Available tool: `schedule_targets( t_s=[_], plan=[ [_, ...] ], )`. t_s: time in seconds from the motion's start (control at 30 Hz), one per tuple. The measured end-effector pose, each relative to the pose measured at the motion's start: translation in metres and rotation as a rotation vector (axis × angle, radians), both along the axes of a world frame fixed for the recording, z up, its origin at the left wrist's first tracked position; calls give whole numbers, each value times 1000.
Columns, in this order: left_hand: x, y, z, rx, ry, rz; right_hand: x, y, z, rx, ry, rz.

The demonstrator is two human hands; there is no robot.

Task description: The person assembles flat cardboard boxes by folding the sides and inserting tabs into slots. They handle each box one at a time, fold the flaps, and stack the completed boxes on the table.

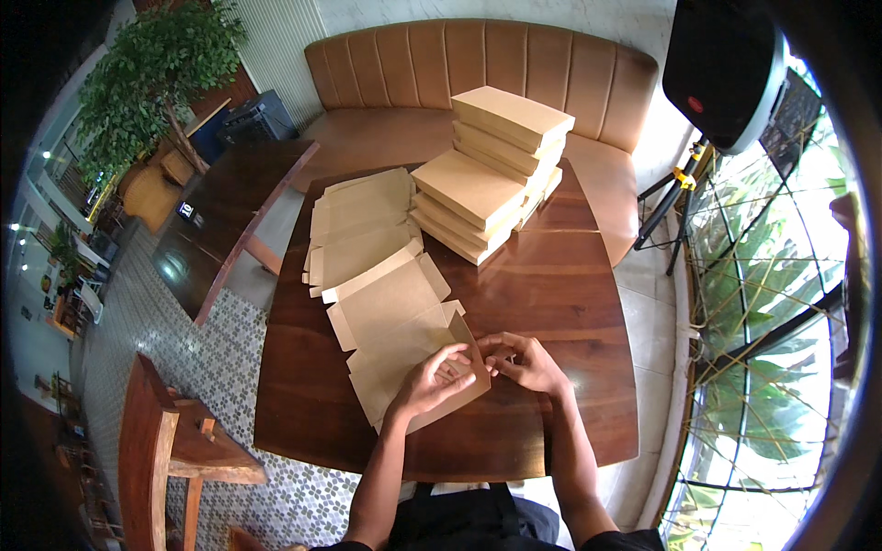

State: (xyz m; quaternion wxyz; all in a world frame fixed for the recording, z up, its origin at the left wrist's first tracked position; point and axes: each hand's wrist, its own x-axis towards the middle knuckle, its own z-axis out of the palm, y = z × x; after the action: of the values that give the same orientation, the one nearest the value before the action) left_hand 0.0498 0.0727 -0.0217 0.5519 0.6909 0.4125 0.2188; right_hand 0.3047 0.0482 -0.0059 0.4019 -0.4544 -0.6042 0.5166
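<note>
A flat brown cardboard box blank (395, 312) lies unfolded on the dark wooden table (551, 285) in front of me. My left hand (434, 378) presses on its near end, fingers curled over a raised flap. My right hand (525, 361) pinches the same flap's right corner. A pile of more flat blanks (360, 230) lies beyond it. Two stacks of folded brown boxes (491, 170) stand at the table's far side.
A tan padded bench (478, 64) runs behind the table. A second dark table (234, 207) stands to the left, a wooden chair (161, 441) at lower left. A black speaker on a tripod (721, 73) stands at right by the windows.
</note>
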Motion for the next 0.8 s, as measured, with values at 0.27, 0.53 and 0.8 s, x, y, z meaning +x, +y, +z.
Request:
schedule_targets(
  t_s=[0.27,0.53,0.8],
  plan=[
    [46,-43,9,712,379,206,-15,5,-5,-34,-139,-194],
    [35,-51,4,603,137,348,-18,6,-13,-22,-210,-232],
    [36,-58,-5,622,95,449,-18,8,-12,-89,-189,-258]
  ],
)
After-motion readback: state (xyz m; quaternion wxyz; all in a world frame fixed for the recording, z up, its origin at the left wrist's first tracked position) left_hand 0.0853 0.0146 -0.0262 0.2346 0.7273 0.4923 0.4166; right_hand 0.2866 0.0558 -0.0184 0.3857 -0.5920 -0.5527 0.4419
